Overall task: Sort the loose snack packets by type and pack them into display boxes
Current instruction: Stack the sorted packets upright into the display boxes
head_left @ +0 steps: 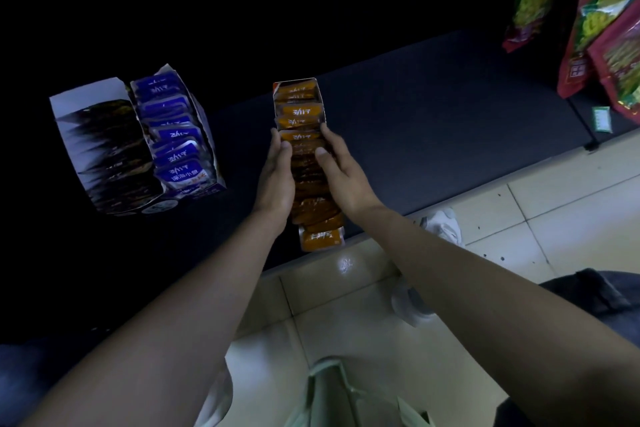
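1. Orange foil snack packets [306, 184] stand on edge in one long row on the dark desk [433, 107]. The row's far end sits inside a narrow cardboard display box with white inner walls [321, 104]. The nearest packet reaches the desk's front edge.
2. Both hands flank this row: the left hand [275, 180] lies along its left side and the right hand [343, 173] along its right. Their fingers are fairly straight and press inward, with the thumbs resting on the packet tops. The hands are apart, with the row between them.
3. Whether box walls run along the near stretch of the row cannot be told, because the hands cover it.
4. Left of this, a box of blue packets [175, 139] and a box of dark packets [104, 152] stand side by side, touching and already filled.
5. Judged step: squaring up the orange row so that it seats in its box.
6. The next move probably calls for even pressure from both sides while sliding the row towards the far end. Uneven squeezing could buckle the upright packets or tip the nearest one off the edge.
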### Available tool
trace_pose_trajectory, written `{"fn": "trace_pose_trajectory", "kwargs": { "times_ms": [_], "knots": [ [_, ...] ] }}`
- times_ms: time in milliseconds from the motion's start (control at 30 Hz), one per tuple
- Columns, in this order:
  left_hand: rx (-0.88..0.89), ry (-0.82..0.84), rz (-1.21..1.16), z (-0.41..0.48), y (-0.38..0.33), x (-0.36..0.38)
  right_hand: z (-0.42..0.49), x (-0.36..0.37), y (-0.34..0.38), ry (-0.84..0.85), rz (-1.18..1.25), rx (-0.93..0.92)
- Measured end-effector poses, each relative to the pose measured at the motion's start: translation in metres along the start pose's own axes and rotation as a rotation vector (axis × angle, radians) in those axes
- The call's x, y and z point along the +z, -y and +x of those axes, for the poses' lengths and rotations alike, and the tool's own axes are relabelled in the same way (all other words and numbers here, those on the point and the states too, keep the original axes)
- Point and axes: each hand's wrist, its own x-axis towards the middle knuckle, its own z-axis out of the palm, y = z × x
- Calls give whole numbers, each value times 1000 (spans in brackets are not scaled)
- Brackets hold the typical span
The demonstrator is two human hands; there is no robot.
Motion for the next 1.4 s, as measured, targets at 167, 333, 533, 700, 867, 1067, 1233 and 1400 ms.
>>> {"fn": "trace_pose_trajectory", "kwargs": {
  "times_ms": [167,333,533,700,867,1067,1233,1400],
  "knots": [
    [239,-40,372,1,-1,-1,3,-2,3,-7,-383,-268],
    [304,-5,700,-1,10,-7,11,-1,-3,-14,-697,-321],
    [287,24,782,-2,8,-8,14,-4,-3,46,-867,-348],
    [341,5,782,7,0,-14,22,-5,3,-7,-889,-420],
    [338,71,940,20,3,-21,38,-6,3,57,-972,-397],
    [382,69,1102,32,-1,-24,45,-13,7,81,-958,-392],
    [415,94,1159,36,0,-28,39,-19,1,76,-937,-367],
    [389,101,1199,40,-2,-28,48,-24,9,154,-957,-320]
  ]
}}
